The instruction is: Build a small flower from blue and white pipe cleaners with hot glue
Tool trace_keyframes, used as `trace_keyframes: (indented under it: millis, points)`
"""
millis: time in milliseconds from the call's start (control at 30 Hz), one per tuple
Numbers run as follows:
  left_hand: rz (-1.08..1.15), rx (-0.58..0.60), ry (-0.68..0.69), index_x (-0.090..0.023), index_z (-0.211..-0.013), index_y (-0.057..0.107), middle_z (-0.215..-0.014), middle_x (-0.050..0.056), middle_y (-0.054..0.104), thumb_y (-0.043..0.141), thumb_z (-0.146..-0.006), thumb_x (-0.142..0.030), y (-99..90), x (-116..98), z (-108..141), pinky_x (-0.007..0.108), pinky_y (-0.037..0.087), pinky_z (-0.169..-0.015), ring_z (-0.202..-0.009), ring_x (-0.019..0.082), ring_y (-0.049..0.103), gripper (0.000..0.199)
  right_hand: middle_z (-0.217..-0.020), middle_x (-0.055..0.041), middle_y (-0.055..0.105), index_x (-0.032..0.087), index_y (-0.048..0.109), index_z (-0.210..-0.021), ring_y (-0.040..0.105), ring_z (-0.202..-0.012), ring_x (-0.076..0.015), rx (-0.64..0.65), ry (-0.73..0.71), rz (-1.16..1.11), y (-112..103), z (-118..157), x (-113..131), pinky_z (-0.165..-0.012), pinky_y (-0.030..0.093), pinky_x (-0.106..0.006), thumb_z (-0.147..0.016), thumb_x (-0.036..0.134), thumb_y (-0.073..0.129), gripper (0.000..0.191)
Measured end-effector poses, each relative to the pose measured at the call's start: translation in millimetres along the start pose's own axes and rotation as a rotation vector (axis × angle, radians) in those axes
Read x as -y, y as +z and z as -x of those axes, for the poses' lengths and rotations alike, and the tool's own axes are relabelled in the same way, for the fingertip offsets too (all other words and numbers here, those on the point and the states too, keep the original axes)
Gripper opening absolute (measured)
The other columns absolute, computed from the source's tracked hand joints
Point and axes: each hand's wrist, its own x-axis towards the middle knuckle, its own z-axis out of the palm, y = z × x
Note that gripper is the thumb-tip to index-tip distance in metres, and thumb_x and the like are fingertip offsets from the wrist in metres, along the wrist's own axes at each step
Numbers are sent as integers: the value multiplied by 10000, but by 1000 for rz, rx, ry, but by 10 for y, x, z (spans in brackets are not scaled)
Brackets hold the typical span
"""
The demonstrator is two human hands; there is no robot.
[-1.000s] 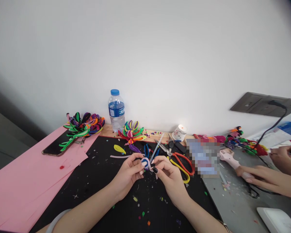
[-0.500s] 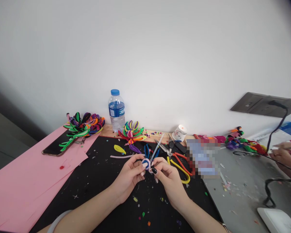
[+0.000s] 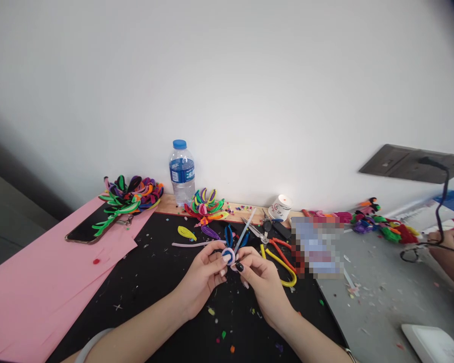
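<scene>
Both hands meet over the black mat [image 3: 166,333]. My left hand [image 3: 206,272] is closed in a pinch on a small pipe cleaner loop [image 3: 228,256], pale lilac outside and blue within. My right hand [image 3: 258,275] is closed too, its thumb and fingertips pinching the loop's lower right side. Just beyond the fingers lie dark blue pipe cleaner loops [image 3: 229,236], a purple loop [image 3: 211,232] and a yellow loop [image 3: 186,233]. A pale glue stick [image 3: 245,229] slants up behind the hands. A lilac pipe cleaner [image 3: 191,245] stretches out to the left.
Pliers with red handles [image 3: 283,254] and a bent yellow pipe cleaner [image 3: 287,280] lie right of my hands. A water bottle [image 3: 182,174], paper cup [image 3: 280,207] and pipe cleaner flowers [image 3: 205,206] line the wall. A phone [image 3: 87,227] rests on pink paper [image 3: 41,282]. Another person's hand [image 3: 452,252] is far right.
My hands stay nearly in place, with only slight finger movement at the loop. At far right, the other person's hand and the black cable have shifted.
</scene>
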Motion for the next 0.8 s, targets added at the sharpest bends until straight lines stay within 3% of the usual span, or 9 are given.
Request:
trace_keyframes:
  millis: [467,800]
  points:
    - [58,20,-33,-210,-958,562,-693,-53,470,672,-713,-181,-10,54,10,145,343,-496,-488,10,376,270,-827,-29,511,168,615,-551,487,-755,-148,-12,-11,-9,-13,1,-25,-670,378,-250,-742,244,640,207]
    - [14,-13,-44,-202,-930,624,-598,-69,402,719,-666,-237,-6,71,-19,137,304,-453,-456,8,332,283,-846,-21,522,178,639,-599,497,-727,-129,-35,-27,-6,-29,-13,-28,-659,386,-241,-742,254,649,162]
